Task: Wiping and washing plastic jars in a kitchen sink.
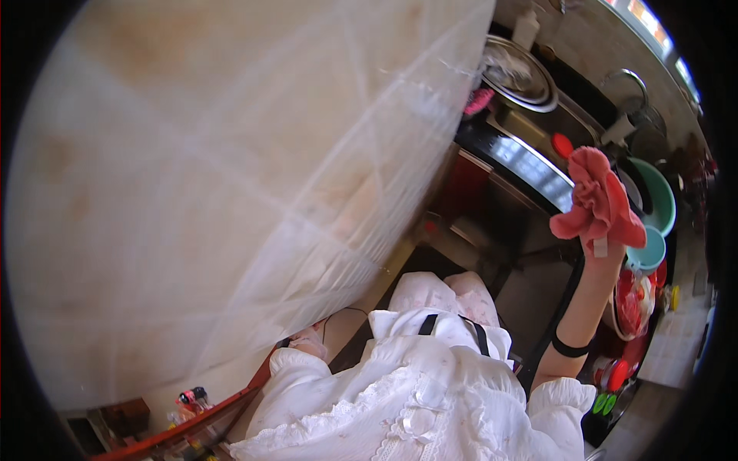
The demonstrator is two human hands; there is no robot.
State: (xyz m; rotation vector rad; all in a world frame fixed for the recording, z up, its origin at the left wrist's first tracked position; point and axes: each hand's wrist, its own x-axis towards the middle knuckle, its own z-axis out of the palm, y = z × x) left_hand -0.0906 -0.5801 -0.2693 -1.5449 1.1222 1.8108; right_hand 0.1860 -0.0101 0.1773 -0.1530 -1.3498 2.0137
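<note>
A pink-red cloth [591, 193] with a small white tag is bunched in my right hand [614, 253], which is stretched out toward the counter. The cloth covers most of the fingers. A large translucent sheet [190, 190], apparently plastic with crossing creases, fills the left and upper part of the view, very near the camera. My left arm passes behind its lower edge, and the left hand itself is out of sight. A faint skin-toned patch shows through the sheet, too blurred to make out.
Beyond the sheet is a sink [522, 128] with a metal basin [545, 101] and a curved faucet [634, 78]. Past my right hand stand a green basin [666, 196] and a light-blue cup [648, 249]. Red-lidded jars [617, 376] line the right-hand counter. A red-framed edge [190, 419] crosses the lower left.
</note>
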